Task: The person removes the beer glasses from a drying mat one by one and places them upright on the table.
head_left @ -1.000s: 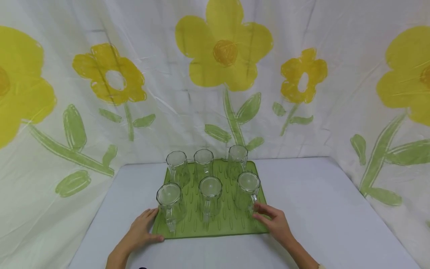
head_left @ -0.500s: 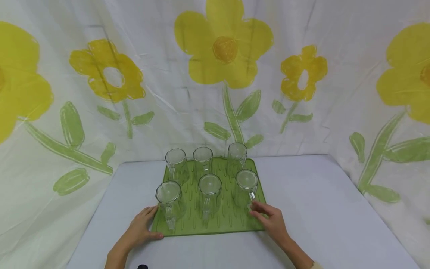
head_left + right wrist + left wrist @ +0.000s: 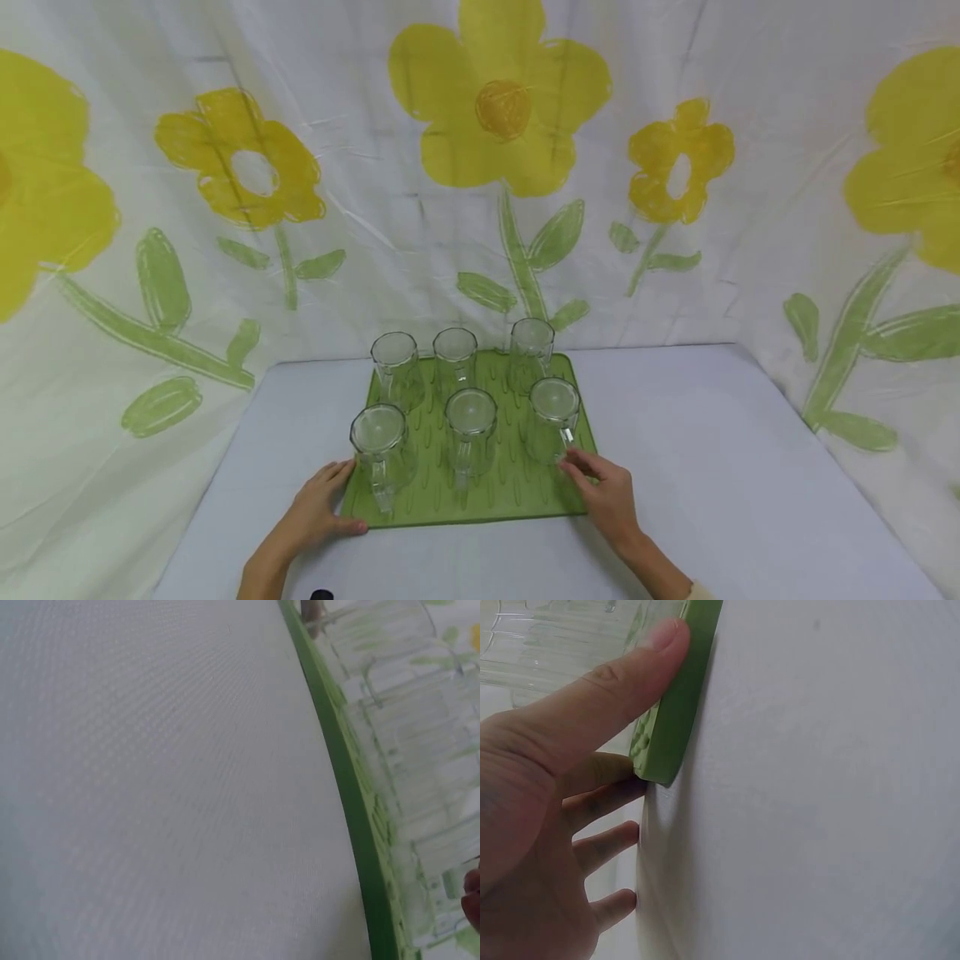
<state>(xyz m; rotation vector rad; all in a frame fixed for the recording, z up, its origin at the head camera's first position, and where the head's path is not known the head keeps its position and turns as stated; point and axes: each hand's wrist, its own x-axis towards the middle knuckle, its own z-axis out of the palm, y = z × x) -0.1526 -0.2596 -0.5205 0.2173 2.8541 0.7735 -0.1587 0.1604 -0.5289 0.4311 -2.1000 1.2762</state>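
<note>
Right hand edged inward, pinching a vertical glass mug, handle toward it; left hand spread, other mugs between.

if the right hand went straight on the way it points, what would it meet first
Most likely the front right glass mug: in the head view, the right hand has its fingertips at the handle, with the mug's body just beyond. The exact gap is hard to judge.
</note>
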